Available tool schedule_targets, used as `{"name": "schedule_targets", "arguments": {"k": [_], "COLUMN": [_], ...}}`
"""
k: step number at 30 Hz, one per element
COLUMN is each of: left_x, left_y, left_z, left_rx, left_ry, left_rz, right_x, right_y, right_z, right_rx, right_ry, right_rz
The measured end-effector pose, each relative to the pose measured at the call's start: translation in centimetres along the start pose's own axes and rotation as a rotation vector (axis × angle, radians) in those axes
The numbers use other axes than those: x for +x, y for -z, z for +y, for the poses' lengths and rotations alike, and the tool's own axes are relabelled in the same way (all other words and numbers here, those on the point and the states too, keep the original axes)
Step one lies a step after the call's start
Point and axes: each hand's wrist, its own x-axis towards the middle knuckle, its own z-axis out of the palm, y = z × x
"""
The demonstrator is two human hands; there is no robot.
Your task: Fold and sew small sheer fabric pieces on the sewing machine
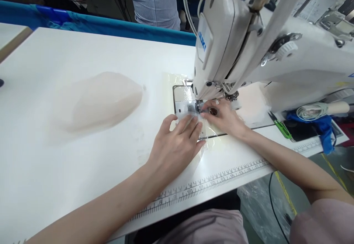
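A white industrial sewing machine (pixel 218 33) stands over the table, its presser foot (pixel 198 105) low above the metal needle plate (pixel 181 95). Clear, shiny plastic film (pixel 203 135) lies under and in front of the foot. My left hand (pixel 178 138) rests on this film just in front of the foot, fingers stretched out and palm down. Right beside the foot is my right hand (pixel 224 118), its thumb and forefinger tips drawn close together. Whatever is between those tips is too small to make out.
A printed ruler (pixel 204 186) runs along the table's front edge. Green-handled snips (pixel 282 126), a dark flat device (pixel 301 129), blue cloth (pixel 328 133) and a coil of cord (pixel 312 111) lie at the right. Beyond the blue cloth-covered edge (pixel 110 28) is another person in a striped shirt (pixel 155 0).
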Motion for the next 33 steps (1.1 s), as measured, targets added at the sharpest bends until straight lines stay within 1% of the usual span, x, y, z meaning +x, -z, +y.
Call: {"name": "schedule_targets", "arguments": {"k": [5, 9, 14, 17, 19, 20, 21, 22, 24, 25, 27, 30, 31, 33], "left_x": [-0.1, -0.1, -0.1, 0.0, 0.0, 0.0, 0.0, 0.0, 0.0, 0.0, 0.0, 0.1, 0.2, 0.3], "left_y": [-0.3, -0.3, -0.4, -0.4, -0.3, -0.3, -0.3, -0.3, -0.3, -0.3, -0.3, -0.2, -0.1, 0.0], "left_z": [0.0, 0.0, -0.1, -0.1, -0.1, -0.1, -0.1, -0.1, -0.1, -0.1, -0.1, -0.1, -0.1, -0.2], "left_rx": [0.022, 0.018, 0.000, -0.015, -0.030, -0.038, -0.044, -0.047, -0.041, -0.036, -0.028, -0.027, -0.028, -0.031], "left_ry": [-0.007, 0.000, -0.005, 0.003, 0.010, 0.013, 0.014, 0.014, 0.016, 0.016, 0.015, 0.012, 0.014, 0.016], "left_rz": [0.008, 0.006, 0.024, 0.026, 0.023, 0.022, 0.023, 0.024, 0.025, 0.026, 0.018, 0.001, -0.005, -0.011], "right_x": [0.3, 0.1, 0.5, 0.9, 0.7, 0.5, 0.1, -0.4, -1.6, -2.2, -3.1, -3.6, -3.6, -3.3], "right_y": [-0.6, -0.6, -0.7, -0.5, 0.0, 0.3, 0.7, 1.1, 1.8, 2.1, 2.3, 1.9, 1.7, 1.1], "right_z": [-0.2, -0.3, 0.1, 0.6, 0.7, 0.7, 0.6, 0.3, -0.4, -0.8, -1.6, -2.1, -2.0, -1.6], "right_rx": [0.136, 0.148, 0.097, -0.068, -0.256, -0.346, -0.414, -0.455, -0.480, -0.499, -0.560, -0.583, -0.584, -0.598], "right_ry": [-0.004, 0.010, -0.067, -0.060, -0.012, 0.017, 0.041, 0.070, 0.135, 0.175, 0.301, 0.543, 0.589, 0.603], "right_rz": [0.001, 0.014, 0.065, 0.167, 0.219, 0.215, 0.191, 0.140, 0.040, 0.022, 0.069, 0.144, 0.148, 0.147]}}
